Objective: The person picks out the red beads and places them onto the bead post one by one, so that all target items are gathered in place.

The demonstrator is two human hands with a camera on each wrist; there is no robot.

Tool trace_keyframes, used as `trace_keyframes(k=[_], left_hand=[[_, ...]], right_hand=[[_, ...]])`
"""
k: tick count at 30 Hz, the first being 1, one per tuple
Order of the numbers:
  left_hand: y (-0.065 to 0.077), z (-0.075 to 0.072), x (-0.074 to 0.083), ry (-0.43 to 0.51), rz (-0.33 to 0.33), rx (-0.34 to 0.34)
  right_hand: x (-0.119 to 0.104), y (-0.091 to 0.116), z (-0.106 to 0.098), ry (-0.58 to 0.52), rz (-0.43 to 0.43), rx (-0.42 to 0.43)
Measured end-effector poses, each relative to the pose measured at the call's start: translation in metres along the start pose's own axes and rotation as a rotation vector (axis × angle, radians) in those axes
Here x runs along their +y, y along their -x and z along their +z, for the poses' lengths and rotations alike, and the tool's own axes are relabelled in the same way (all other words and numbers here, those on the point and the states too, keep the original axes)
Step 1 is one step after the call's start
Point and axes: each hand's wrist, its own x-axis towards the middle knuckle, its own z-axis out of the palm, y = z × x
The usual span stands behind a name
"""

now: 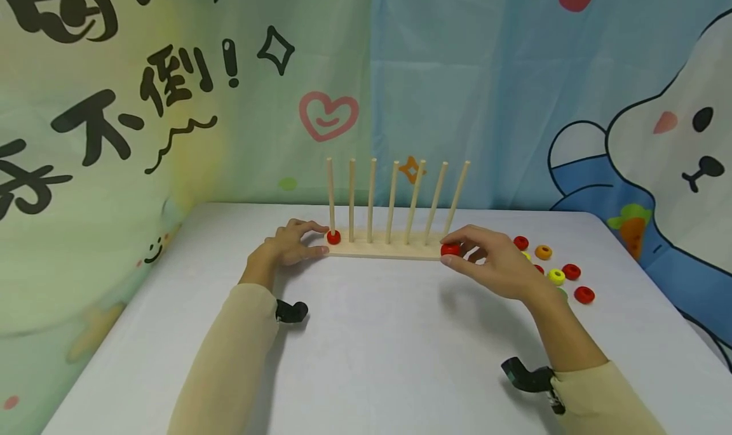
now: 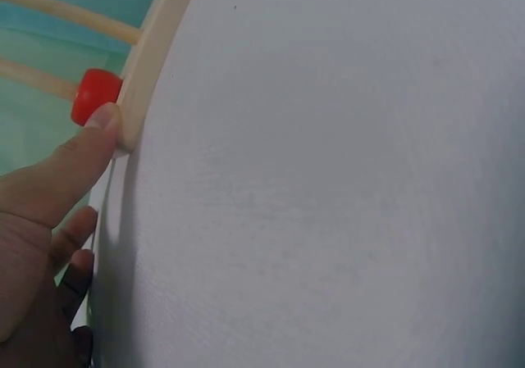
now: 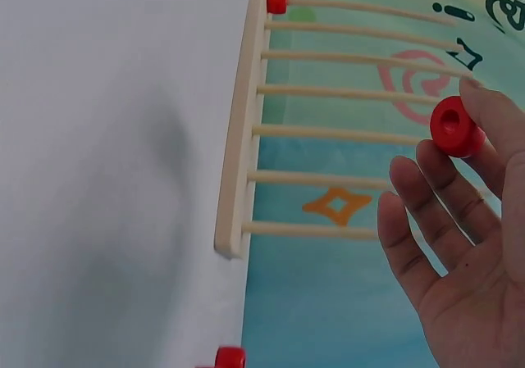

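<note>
A wooden peg rack [image 1: 382,251], a flat base with a row of several upright pegs, stands toward the back of the table. One red bead [image 1: 334,237] sits at the foot of its leftmost peg. My left hand [image 1: 290,243] holds the left end of the base, its thumb [image 2: 100,130] at the front corner beside that bead. Between thumb and fingertips, my right hand [image 1: 496,260] pinches another red bead [image 3: 454,127], its hole showing in the right wrist view. In the head view this bead overlaps the right end of the base.
Several loose beads lie on the white table [image 1: 366,359] right of my right hand, among them a red bead [image 1: 584,295], a yellow bead [image 1: 556,277] and an orange bead [image 1: 543,252]. A printed cloth backdrop [image 1: 434,92] hangs behind the table.
</note>
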Motion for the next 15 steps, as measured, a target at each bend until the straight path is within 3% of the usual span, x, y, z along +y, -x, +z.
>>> trace_keyframes(k=[15], left_hand=[[-0.003,0.001,-0.003,-0.007,0.009,0.008]], right_hand=[[-0.012,-0.028,0.02,-0.092,-0.064,0.008]])
